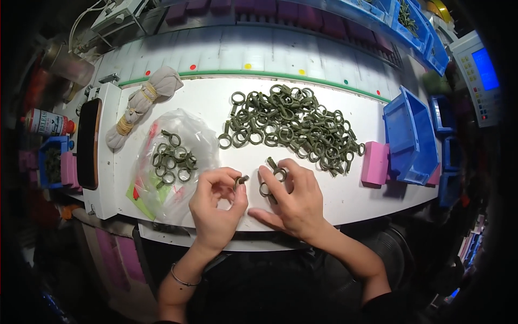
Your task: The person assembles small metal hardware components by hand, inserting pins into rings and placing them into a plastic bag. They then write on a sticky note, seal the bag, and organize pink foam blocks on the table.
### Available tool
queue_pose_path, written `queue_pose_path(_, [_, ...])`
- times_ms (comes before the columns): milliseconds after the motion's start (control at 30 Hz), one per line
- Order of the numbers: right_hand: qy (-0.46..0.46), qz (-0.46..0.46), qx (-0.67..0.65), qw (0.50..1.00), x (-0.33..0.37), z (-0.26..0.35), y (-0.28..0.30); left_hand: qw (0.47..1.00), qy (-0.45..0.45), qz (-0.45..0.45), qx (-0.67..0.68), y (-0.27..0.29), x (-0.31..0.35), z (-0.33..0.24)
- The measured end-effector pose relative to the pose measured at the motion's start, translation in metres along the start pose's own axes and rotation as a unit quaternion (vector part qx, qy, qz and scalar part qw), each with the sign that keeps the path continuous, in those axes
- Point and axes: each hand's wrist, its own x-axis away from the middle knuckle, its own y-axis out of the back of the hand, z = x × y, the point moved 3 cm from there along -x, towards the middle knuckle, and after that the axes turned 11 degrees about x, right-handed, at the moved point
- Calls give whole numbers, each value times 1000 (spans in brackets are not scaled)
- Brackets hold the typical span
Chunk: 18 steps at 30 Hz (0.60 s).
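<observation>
My left hand (218, 200) pinches a small dark green ring with a short stem (240, 180) between thumb and fingertips, above the near part of the white table. To its right, my right hand (294, 197) has its fingers spread and its thumb held apart. Two similar green rings (264, 189) show beside and between its fingers; whether they are touched is hard to see. Beyond both hands lies a large pile of the same green rings (286, 119). A clear plastic bag (202, 137) at the left has several rings (175, 159) on or in it.
The white table (237, 208) has a green-edged strip behind it. A rolled grey cloth bundle (143, 105) and a phone (89, 143) are at the left. On the right stand a pink block (374, 163), a tilted blue bin (410, 137) and a device with a blue screen (484, 69).
</observation>
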Motion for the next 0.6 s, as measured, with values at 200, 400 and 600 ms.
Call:
queue_pose_path(200, [30, -28, 54, 998, 2, 2, -11, 937, 207, -13, 283, -10, -32, 1])
queue_pose_path(400, [38, -50, 66, 996, 10, -2, -3, 947, -148, 53, -281, -28, -41, 2])
queue_pose_path(600, [56, -67, 98, 991, 18, -6, 0, 929, -140, 100, -327, -25, -18, 0])
